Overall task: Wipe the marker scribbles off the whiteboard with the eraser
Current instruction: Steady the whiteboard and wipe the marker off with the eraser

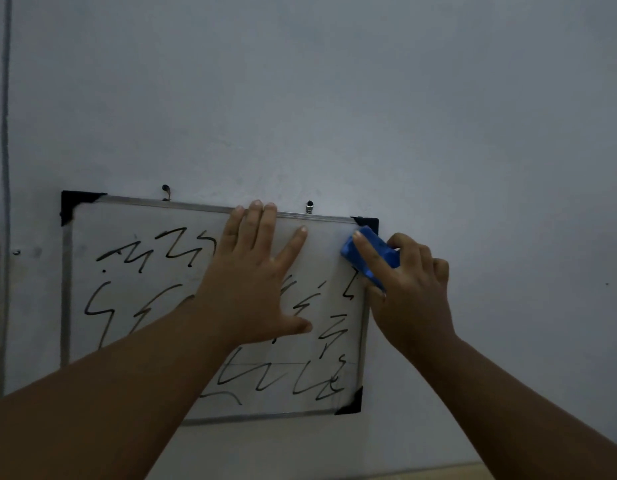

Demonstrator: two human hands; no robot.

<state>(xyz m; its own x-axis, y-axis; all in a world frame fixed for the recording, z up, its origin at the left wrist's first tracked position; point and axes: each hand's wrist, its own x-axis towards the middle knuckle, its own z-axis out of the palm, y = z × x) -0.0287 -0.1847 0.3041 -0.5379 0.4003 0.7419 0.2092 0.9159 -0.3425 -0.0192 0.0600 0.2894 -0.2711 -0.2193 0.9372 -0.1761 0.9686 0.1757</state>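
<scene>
Our left hand (255, 271) lies flat, fingers spread, on one whiteboard (89, 233). Our right hand (416, 292) grips one blue eraser (371, 252); the scribbles (175, 247) are illegible.

A plain wall (334, 98), painted pale grey-blue, fills nearly the whole view in dim light, brighter toward the middle and darker at the edges. A thin dark line (6, 150) runs vertically down its far left side. A small dark hook (165, 189) and a second hook (310, 204) are fixed in it. A narrow tan strip (466, 472), unidentifiable, shows at the bottom edge.
</scene>
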